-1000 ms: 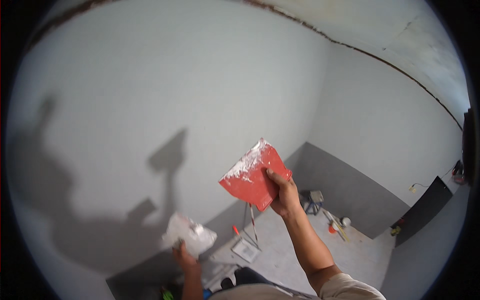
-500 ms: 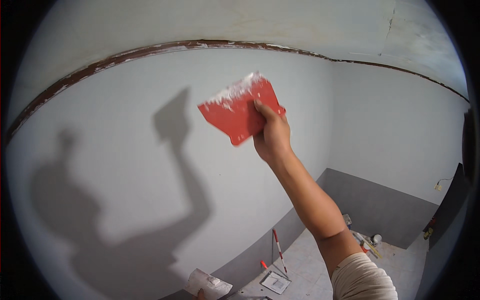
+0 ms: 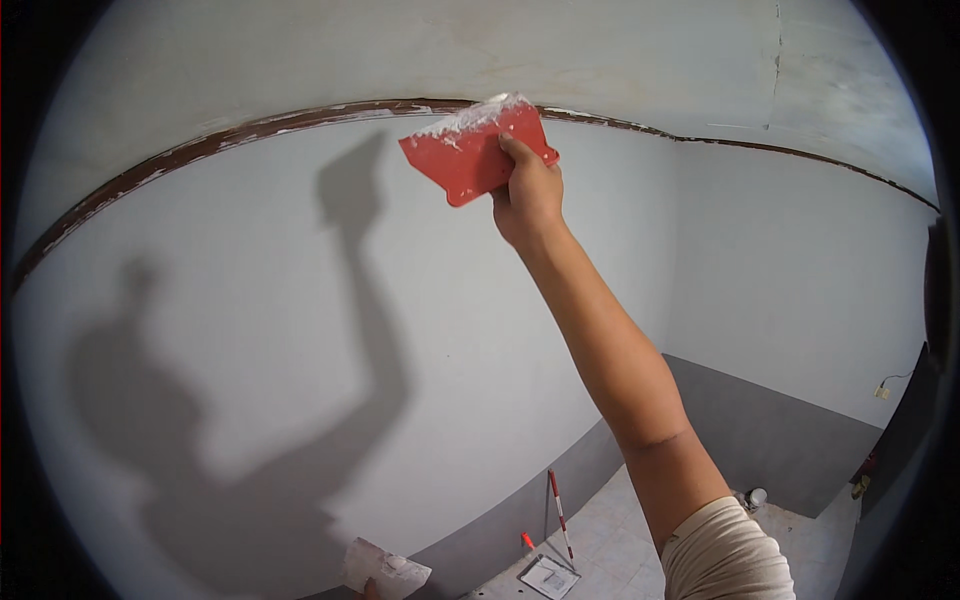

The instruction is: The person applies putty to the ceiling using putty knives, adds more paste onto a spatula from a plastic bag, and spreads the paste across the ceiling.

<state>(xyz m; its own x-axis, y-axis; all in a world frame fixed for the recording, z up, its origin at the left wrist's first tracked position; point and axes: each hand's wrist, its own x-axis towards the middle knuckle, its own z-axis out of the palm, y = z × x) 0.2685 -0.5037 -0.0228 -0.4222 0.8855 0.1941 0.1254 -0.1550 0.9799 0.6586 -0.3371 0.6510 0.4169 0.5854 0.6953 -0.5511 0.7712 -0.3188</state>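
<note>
High in front of the wall, my right hand (image 3: 532, 190) is closed round a red putty spreader (image 3: 455, 165), its thumb flat on the near face. White putty (image 3: 478, 118) coats the spreader's upper edge, which overlaps the brown trim strip (image 3: 260, 122) under the ceiling; whether it touches cannot be made out. At the lower edge, only a bit of my left hand (image 3: 371, 590) shows, gripping a flat scraper plate (image 3: 392, 572) smeared with whitish putty. The rest of that hand is out of view.
A pale wall (image 3: 480, 400) with a grey lower band bears my shadow (image 3: 370, 340). On the tiled floor are a red-and-white pole (image 3: 560, 512), a flat tray (image 3: 549, 577), an orange-handled thing (image 3: 528, 541) and a small can (image 3: 757, 496). The ceiling (image 3: 600, 60) is stained, with a crack.
My right hand has raised the red spreader from the wall area up to the trim strip. The left hand's scraper plate sits slightly further left, and the view has shifted a little.
</note>
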